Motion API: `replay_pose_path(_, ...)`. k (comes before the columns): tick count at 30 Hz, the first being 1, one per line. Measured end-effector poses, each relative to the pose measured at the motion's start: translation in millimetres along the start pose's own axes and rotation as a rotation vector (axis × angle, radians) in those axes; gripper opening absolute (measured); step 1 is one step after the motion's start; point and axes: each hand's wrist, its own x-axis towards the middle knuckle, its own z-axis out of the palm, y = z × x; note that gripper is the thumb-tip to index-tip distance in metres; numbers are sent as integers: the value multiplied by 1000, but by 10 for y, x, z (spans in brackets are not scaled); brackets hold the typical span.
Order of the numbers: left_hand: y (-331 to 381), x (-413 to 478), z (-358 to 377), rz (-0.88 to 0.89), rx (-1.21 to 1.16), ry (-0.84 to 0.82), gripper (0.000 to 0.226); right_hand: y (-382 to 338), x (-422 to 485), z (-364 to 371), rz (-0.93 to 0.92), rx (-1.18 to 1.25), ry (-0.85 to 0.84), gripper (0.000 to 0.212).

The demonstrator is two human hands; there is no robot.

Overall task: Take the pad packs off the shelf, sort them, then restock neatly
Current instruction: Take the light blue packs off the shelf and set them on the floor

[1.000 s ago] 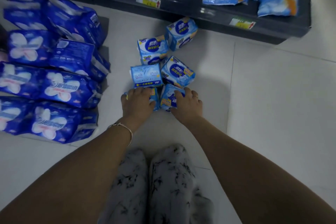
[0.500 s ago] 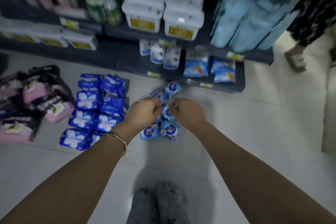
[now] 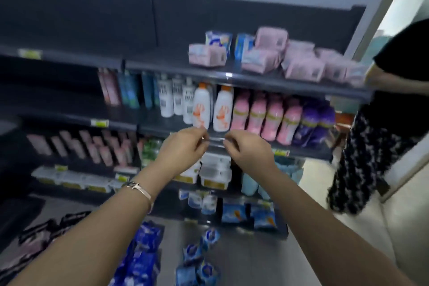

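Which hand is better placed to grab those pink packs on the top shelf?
Probably the right hand: the pink packs lie up and rightward, on its side; the left hand would need to cross over. Both look empty.

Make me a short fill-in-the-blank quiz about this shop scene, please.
On the dark rack, the pink packs sit on the ___ shelf.
The blue packs lie down on the ___.
The bracelet is on the person's ___ wrist.
Missing words: top; floor; left.
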Motion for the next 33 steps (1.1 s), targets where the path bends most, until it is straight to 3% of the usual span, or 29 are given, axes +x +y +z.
replay_pose_path(7,163,321,-490,23,53,115,17,-121,329,-589,-82,-29,112,27)
replay_pose_path(16,-207,1275,-828,91,104,171,13,-83,1304,-799,-106,-124,147,27)
replay_pose_path(28,-535,2936,-846,186,156,133,22,294,2722,-986,25,-176,118,29)
replay_pose_path(33,-642,3550,-712,143,215,109,27,621,3343,-1002,42,-205,109,31)
